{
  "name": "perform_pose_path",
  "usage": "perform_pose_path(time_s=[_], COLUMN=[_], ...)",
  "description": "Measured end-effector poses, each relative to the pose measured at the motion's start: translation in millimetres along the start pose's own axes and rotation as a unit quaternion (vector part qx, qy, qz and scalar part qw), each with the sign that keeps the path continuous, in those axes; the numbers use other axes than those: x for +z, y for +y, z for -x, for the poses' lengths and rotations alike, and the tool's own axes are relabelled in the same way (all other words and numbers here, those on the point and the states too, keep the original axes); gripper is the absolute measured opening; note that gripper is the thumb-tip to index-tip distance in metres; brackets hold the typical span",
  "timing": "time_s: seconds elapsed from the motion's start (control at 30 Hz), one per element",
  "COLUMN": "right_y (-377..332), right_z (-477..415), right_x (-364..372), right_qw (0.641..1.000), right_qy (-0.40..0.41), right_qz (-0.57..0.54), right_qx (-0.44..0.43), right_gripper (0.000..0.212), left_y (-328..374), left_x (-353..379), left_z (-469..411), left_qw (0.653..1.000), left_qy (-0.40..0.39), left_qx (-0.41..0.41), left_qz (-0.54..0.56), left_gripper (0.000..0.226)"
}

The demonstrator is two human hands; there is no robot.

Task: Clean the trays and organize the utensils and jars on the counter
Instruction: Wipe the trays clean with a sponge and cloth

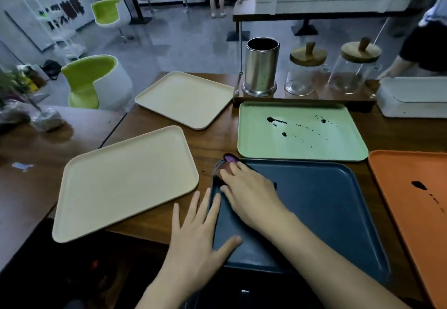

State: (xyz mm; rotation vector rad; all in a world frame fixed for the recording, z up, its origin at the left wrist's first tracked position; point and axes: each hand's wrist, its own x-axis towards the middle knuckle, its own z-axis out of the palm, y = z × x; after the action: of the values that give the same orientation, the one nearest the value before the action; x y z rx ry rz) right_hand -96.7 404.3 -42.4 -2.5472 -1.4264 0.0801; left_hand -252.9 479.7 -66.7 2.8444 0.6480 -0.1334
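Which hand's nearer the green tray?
Right. The right hand is on the cloth just short of the green tray; the left hand rests farther back on the blue tray.

1. The dark blue rectangular plastic tray [314,207] lies flat nearest you, with a bunched purple cloth [229,158] at its far-left corner.
2. The pale green plastic tray [300,144] just beyond it carries dark splatters.
3. The orange plastic tray [411,212] on your right shows a dark smear.
4. On your left, the nearer cream tray [125,183] and the farther cream tray [186,98] lie flat.
5. A steel cylindrical holder [261,67] and two wooden-lidded glass jars [306,74] [355,71] stand upright behind the green tray.
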Motion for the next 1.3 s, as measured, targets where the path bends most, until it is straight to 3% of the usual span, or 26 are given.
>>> perform_pose_path(time_s=[0.17, 0.37, 0.53, 0.63, 0.73, 0.83, 1.03, 1.17, 1.3], right_y=[38.0, 133.3, 105.8, 65.4, 41.8, 31.4, -32.5, -19.8, 29.5], right_z=[27.9, 91.7, 119.8, 162.1, 196.5, 194.1, 131.9, 150.7, 199.9], right_x=[-3.6, -16.4, -14.7, -19.0, -31.0, -29.1, 4.4, 9.1, -10.2], right_qw=[0.998, 0.976, 0.962, 0.964, 0.963, 0.965, 0.99, 0.991, 0.976], right_qy=[0.017, 0.04, 0.018, -0.018, -0.041, -0.026, 0.016, 0.021, 0.024], right_qz=[0.005, 0.058, 0.063, 0.039, -0.014, 0.009, -0.05, -0.05, -0.044], right_qx=[0.055, 0.206, 0.264, 0.264, 0.267, 0.259, 0.131, 0.123, 0.212], right_gripper=[0.03, 0.036, 0.05, 0.063, 0.063, 0.061, 0.06, 0.061, 0.067], left_y=[-0.3, 0.2, 3.6, 2.9, 2.3, 0.8, 1.8, 0.9, 1.9], left_x=[7.3, 3.6, 4.5, 2.0, 0.9, -0.4, -2.3, -3.5, -6.8], left_z=[-1.5, -0.8, 1.4, 1.7, 1.5, 1.2, -0.9, -1.4, -1.1], left_qw=[0.999, 1.0, 1.0, 1.0, 1.0, 1.0, 1.0, 1.0, 0.999], left_qy=[0.031, 0.014, 0.002, -0.006, -0.01, -0.018, -0.021, -0.021, -0.033], left_qx=[-0.015, -0.008, -0.017, -0.019, -0.007, 0.002, 0.004, 0.001, 0.003], left_qz=[0.017, 0.01, 0.003, -0.003, -0.009, -0.016, -0.013, -0.017, -0.014], left_gripper=[0.106, 0.105, 0.091, 0.092, 0.092, 0.091, 0.085, 0.072, 0.073])
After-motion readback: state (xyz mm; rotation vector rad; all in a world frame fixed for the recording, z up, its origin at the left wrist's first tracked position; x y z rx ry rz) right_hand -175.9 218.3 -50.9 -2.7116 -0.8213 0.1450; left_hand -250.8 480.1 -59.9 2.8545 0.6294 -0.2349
